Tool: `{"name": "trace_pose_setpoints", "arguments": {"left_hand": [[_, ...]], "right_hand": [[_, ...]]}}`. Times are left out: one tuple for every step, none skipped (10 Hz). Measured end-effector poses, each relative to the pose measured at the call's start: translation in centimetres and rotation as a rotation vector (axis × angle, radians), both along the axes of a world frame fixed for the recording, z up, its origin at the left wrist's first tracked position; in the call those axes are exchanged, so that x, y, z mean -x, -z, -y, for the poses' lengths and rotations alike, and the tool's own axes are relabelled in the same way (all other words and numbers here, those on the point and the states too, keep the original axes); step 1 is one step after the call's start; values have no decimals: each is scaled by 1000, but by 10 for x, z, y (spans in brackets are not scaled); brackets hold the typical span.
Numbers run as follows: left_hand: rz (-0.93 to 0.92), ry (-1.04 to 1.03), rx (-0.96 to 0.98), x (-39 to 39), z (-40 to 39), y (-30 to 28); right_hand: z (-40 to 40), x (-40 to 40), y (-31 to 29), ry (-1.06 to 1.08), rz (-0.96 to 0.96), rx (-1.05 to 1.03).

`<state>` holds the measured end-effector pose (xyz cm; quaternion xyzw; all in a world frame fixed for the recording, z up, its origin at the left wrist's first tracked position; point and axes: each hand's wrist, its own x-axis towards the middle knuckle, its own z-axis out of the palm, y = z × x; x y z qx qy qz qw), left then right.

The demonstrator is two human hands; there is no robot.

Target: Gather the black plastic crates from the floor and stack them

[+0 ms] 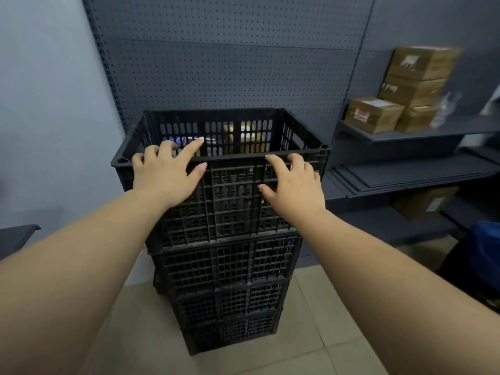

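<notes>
A stack of black plastic crates (230, 269) stands on the tiled floor in front of a pegboard wall. The top crate (232, 201) is the widest in view, its open mouth facing up. My left hand (166, 173) rests over the near rim at the left, fingers spread across the edge. My right hand (293, 185) lies against the near wall and rim at the right, fingers apart. Neither hand is closed around the rim. Through the far wall slots some boxes show faintly behind.
A grey pegboard panel (230, 63) rises behind the stack. Dark shelves (405, 169) at the right carry several cardboard boxes (374, 115). A blue object (484, 247) sits at the far right. Beige floor tiles (311, 334) surround the stack.
</notes>
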<state>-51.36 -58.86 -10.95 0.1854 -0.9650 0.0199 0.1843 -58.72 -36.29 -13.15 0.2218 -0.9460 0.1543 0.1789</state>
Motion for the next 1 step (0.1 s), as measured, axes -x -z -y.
{"name": "trace_pose_setpoints", "arguments": {"left_hand": [[-69, 10, -42, -24, -14, -16]], "right_hand": [[-10, -22, -20, -13, -27, 49]]}}
